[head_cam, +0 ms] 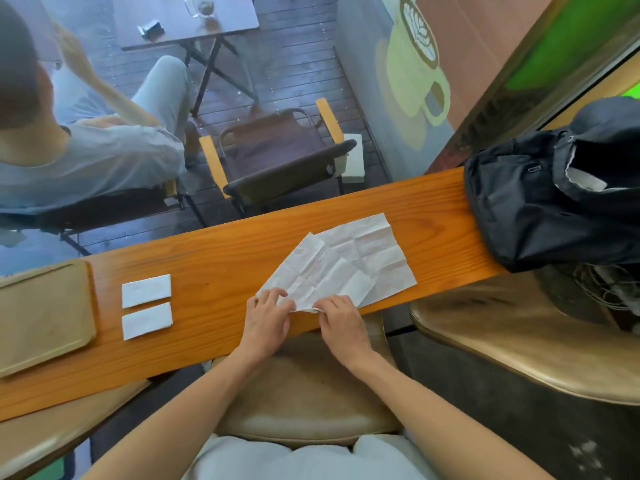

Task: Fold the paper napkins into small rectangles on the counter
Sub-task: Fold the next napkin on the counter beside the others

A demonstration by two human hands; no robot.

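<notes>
Both hands pinch the near edge of an open napkin on the wooden counter — left hand at its 7 o'clock corner, right hand at 5 o'clock. A second open napkin lies under it. Two folded napkins sit at 9 o'clock, beside a tray.

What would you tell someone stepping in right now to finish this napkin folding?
Left hand and right hand both pinch the near corner of the top open napkin at the counter edge.
A second open napkin lies partly under it.
Done: two folded rectangles lie beside the tray.
Left: fold both open napkins small.
</notes>
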